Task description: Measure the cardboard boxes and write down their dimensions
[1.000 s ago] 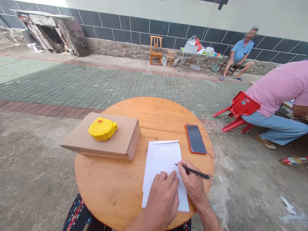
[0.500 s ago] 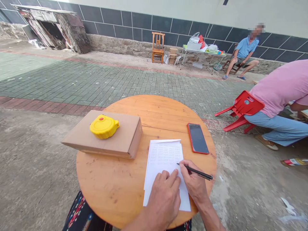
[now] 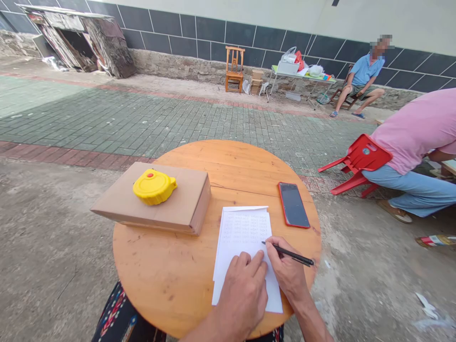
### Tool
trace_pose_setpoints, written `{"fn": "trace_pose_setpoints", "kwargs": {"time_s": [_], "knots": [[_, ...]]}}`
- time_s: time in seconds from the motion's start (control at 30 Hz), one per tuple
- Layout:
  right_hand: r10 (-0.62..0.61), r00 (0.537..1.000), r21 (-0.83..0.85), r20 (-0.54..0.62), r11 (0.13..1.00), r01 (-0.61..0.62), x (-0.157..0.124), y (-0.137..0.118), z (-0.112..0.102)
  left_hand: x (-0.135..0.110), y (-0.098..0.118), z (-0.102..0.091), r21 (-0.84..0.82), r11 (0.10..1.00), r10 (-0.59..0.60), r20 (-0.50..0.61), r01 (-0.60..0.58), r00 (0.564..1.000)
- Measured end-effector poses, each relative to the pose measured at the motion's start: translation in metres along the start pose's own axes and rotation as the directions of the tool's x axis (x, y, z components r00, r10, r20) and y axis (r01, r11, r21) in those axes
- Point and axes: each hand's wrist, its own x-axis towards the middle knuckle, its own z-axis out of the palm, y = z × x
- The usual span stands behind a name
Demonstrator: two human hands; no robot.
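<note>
My right hand grips a black pen, its tip at the end of the lowest row of small handwriting. Beneath the pen lies a stack of white paper, with several rows of marks too small to read. My left hand rests on the lower part of the paper, fingers slightly bent and holding nothing. To the right of the paper is a phone with a red edge. On the left, a yellow tape measure sits on a closed cardboard box.
Everything lies on a round wooden table. At right, a person in pink bends forward by a red plastic chair. Another person sits at the far wall near a folding table and a wooden chair.
</note>
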Motion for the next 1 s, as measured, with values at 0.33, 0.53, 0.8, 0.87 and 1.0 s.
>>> {"fn": "trace_pose_setpoints", "kwargs": {"time_s": [0.33,0.53,0.8,0.87,1.0], "knots": [[0.003,1.0,0.012,0.028,1.0,-0.003,-0.0012,0.0022,-0.0005,0.0008,-0.0002,-0.0009,-0.003,1.0,-0.001,0.008,0.001,1.0],[0.012,1.0,0.028,0.028,1.0,-0.012,-0.0003,0.0045,0.0004,0.0008,-0.0002,-0.0006,-0.008,1.0,-0.002,0.008,0.002,1.0],[0.022,0.999,0.02,0.026,1.0,-0.022,-0.0034,0.0054,-0.0013,0.001,0.0002,-0.0013,-0.019,1.0,-0.009,0.004,0.009,1.0],[0.035,0.999,0.036,-0.001,0.999,-0.035,-0.0035,0.0061,-0.0013,0.0007,0.0007,-0.0017,-0.026,1.0,-0.009,0.005,0.009,1.0],[0.074,0.997,0.067,-0.033,0.995,-0.071,-0.003,0.008,0.0004,0.0006,0.0014,-0.002,-0.026,1.0,-0.002,0.012,0.002,1.0]]}}
